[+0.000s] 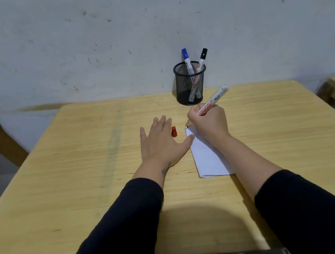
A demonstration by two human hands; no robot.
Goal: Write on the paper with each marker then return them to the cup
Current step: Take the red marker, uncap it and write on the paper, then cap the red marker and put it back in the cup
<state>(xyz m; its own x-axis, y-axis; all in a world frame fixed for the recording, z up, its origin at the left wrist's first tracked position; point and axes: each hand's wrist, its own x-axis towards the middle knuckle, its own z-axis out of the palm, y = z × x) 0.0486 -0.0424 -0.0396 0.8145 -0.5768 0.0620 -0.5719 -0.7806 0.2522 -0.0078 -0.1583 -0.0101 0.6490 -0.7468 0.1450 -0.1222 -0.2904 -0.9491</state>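
where wall [105, 38] meets table [80, 161], cup [190, 84] stands.

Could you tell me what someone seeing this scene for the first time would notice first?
Most likely the right hand at mid-table, gripping an uncapped red marker with its tip at the far corner of the white paper. Just left of it, the left hand lies flat, thumb on the paper's edge, beside the red cap. Behind, a black mesh cup holds a blue marker and a black marker.
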